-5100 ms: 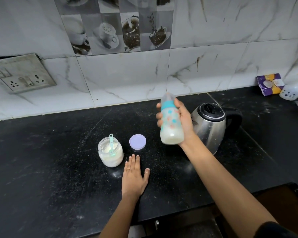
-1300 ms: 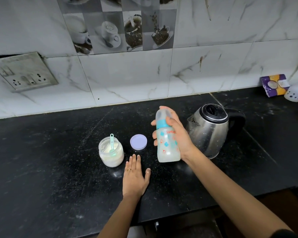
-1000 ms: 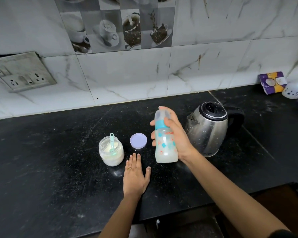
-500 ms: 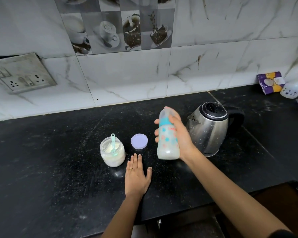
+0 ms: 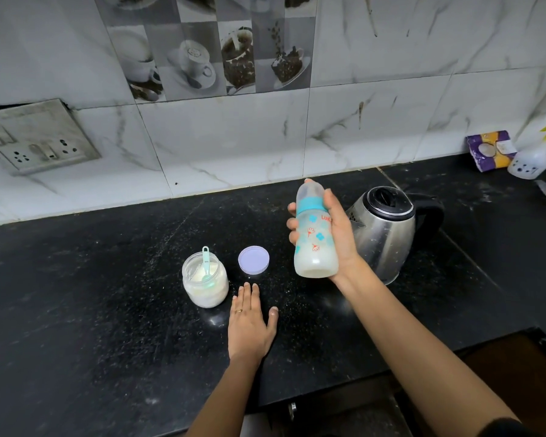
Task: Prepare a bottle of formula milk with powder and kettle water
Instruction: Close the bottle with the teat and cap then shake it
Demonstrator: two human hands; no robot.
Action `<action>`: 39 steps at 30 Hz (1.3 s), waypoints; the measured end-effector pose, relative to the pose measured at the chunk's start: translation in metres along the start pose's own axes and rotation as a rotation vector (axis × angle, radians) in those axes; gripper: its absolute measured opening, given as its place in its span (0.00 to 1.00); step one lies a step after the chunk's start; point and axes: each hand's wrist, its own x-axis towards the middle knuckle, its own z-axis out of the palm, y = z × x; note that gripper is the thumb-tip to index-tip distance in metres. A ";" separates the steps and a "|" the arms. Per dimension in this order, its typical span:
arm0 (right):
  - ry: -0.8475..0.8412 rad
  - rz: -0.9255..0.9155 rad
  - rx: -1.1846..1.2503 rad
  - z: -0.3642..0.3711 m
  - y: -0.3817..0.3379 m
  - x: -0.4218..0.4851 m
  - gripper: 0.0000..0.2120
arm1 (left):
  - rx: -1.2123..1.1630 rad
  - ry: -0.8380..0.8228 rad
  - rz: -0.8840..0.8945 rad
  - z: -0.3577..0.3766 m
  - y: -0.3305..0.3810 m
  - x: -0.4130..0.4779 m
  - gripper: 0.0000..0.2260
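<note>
Table [image 5: 76, 310]: black speckled stone, carrying everything.
Kettle [image 5: 388, 234]: steel, black lid and handle, just behind the right grip.
Bottle [image 5: 312, 244]: capped, teal collar, milky liquid at the bottom, slightly tilted, held up left of the kettle.
Right grip [image 5: 339, 234]: fingers and thumb wrapped round the bottle.
Left grip [image 5: 249, 326]: flat on the table, fingers straight, holding nothing.
Jar [image 5: 205, 288]: open, white powder inside.
Lid [image 5: 253, 260]: lilac, flat between jar and bottle.
Scoop [image 5: 206, 263]: teal, standing in the powder.
</note>
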 end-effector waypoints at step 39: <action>-0.201 0.090 0.136 0.018 -0.009 0.016 0.21 | 0.016 -0.014 0.016 -0.003 -0.001 0.000 0.38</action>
